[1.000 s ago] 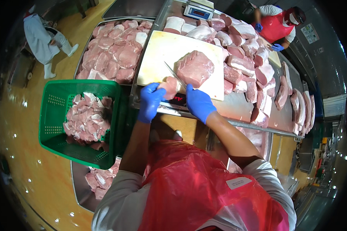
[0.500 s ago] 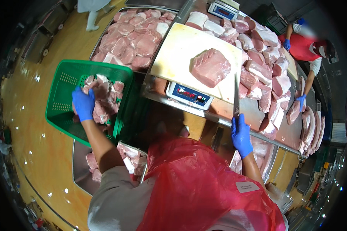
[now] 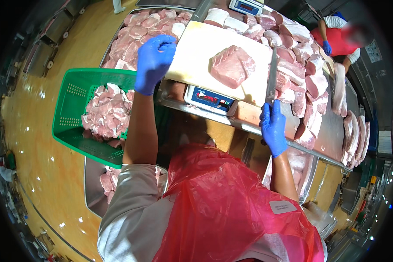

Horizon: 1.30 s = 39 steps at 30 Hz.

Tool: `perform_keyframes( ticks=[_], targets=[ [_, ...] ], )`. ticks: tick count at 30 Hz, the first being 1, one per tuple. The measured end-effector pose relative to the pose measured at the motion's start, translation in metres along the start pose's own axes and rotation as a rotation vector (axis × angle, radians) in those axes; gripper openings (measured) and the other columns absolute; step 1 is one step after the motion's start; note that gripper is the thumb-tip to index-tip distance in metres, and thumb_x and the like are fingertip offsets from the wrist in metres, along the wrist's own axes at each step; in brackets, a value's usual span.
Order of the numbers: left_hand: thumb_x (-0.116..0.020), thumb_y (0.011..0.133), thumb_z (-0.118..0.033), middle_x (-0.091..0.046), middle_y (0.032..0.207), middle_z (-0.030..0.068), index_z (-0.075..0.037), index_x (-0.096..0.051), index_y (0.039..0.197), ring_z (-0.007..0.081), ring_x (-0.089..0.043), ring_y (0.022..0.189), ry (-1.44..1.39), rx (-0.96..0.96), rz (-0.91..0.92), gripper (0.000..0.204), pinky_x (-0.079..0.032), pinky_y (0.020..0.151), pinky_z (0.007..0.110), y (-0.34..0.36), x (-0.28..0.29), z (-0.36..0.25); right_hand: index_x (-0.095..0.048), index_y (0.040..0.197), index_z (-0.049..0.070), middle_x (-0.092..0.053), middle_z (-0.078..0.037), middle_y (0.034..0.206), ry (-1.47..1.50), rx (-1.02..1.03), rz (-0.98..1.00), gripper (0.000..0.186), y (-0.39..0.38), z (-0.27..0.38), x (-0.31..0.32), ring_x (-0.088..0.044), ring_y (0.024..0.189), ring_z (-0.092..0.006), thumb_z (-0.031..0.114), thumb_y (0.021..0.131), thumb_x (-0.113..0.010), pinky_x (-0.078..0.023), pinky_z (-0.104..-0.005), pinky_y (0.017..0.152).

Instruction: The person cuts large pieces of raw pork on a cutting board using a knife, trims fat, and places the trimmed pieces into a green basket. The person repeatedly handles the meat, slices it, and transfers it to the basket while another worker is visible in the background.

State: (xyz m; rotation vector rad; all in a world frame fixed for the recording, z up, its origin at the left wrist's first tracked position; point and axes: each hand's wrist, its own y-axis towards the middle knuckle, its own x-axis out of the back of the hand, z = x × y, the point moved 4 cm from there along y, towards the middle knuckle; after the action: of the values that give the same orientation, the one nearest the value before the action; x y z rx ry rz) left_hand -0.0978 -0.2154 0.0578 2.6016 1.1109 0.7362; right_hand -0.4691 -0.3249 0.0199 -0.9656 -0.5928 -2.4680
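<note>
In my blue-gloved right hand [image 3: 274,131] a long knife [image 3: 272,78] points away from me, its blade upright beside the cutting board's right edge. My left hand [image 3: 154,65], also gloved, hovers over the left edge of the white cutting board [image 3: 187,56], fingers loosely bent and nothing visible in them. A thick boneless piece of pork [image 3: 232,66] lies on the board, touched by neither hand. The board rests on a scale [image 3: 210,99] with a lit display. Left of it, a green perforated crate [image 3: 72,102] holds small meat trimmings [image 3: 109,111].
A tray of cut pork [image 3: 131,37] stands beyond my left hand. Many loin pieces [image 3: 303,70] cover the steel table on the right. A second scale [image 3: 246,6] sits at the back. Across the table a co-worker [image 3: 336,39] in a red apron stands. Metal tubs [image 3: 94,192] of meat are below.
My left hand has left the trimmings in the green crate and moved up and right to the board's edge. My right hand still grips the knife. The co-worker's hands have shifted.
</note>
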Motion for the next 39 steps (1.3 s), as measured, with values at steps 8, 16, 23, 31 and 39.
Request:
perform_keyframes(
  ticks=[8, 16, 23, 31, 39],
  targets=[
    [-0.075, 0.083, -0.01, -0.065, 0.075, 0.0043, -0.001, -0.061, 0.08, 0.0092, -0.058, 0.066, -0.424, 0.336, -0.013, 0.017, -0.05, 0.062, 0.028, -0.059, -0.144, 0.055, -0.046, 0.102, 0.001, -0.063, -0.03, 0.076, -0.26, 0.032, 0.184, 0.018, 0.014, 0.008, -0.082, -0.062, 0.072, -0.0499, 0.018, 0.101, -0.052, -0.045, -0.0582, 0.061],
    [-0.074, 0.082, 0.001, -0.062, 0.073, 0.0042, 0.0, -0.054, 0.086, 0.0098, -0.059, 0.062, -0.423, 0.335, -0.212, 0.02, -0.05, 0.055, 0.025, -0.072, -0.171, 0.078, -0.045, 0.106, 0.0, -0.066, -0.03, 0.088, -0.378, 0.021, 0.321, 0.014, 0.052, 0.046, -0.098, -0.066, 0.082, -0.0483, 0.009, 0.095, -0.047, -0.052, -0.0561, 0.071],
    [-0.075, 0.08, -0.01, -0.062, 0.069, 0.0094, 0.0, -0.059, 0.088, 0.0165, -0.059, 0.062, -0.435, 0.264, -0.359, 0.021, -0.051, 0.062, 0.032, -0.085, -0.152, 0.087, -0.044, 0.106, 0.003, -0.064, -0.029, 0.08, -0.536, 0.023, 0.492, 0.016, -0.018, -0.015, -0.043, -0.064, 0.076, -0.0485, 0.015, 0.1, -0.05, -0.049, -0.0569, 0.066],
    [-0.08, 0.075, -0.004, -0.065, 0.076, 0.0034, 0.003, -0.064, 0.094, 0.0091, -0.059, 0.068, -0.433, 0.339, -0.067, 0.026, -0.051, 0.062, 0.026, -0.062, -0.156, 0.025, -0.041, 0.103, 0.001, -0.062, -0.03, 0.074, -0.415, 0.053, 0.294, 0.018, -0.001, 0.018, -0.03, -0.061, 0.071, -0.0496, 0.016, 0.101, -0.051, -0.046, -0.0576, 0.061],
    [-0.073, 0.074, 0.004, -0.067, 0.07, 0.007, 0.004, -0.066, 0.077, 0.0131, -0.062, 0.061, -0.758, 0.482, -0.061, 0.008, -0.051, 0.057, 0.025, -0.068, -0.159, 0.057, -0.042, 0.11, 0.0, -0.065, -0.031, 0.089, -0.382, 0.043, 0.335, 0.017, 0.056, 0.071, -0.092, -0.066, 0.081, -0.0483, 0.007, 0.095, -0.045, -0.052, -0.0555, 0.071]
  ],
)
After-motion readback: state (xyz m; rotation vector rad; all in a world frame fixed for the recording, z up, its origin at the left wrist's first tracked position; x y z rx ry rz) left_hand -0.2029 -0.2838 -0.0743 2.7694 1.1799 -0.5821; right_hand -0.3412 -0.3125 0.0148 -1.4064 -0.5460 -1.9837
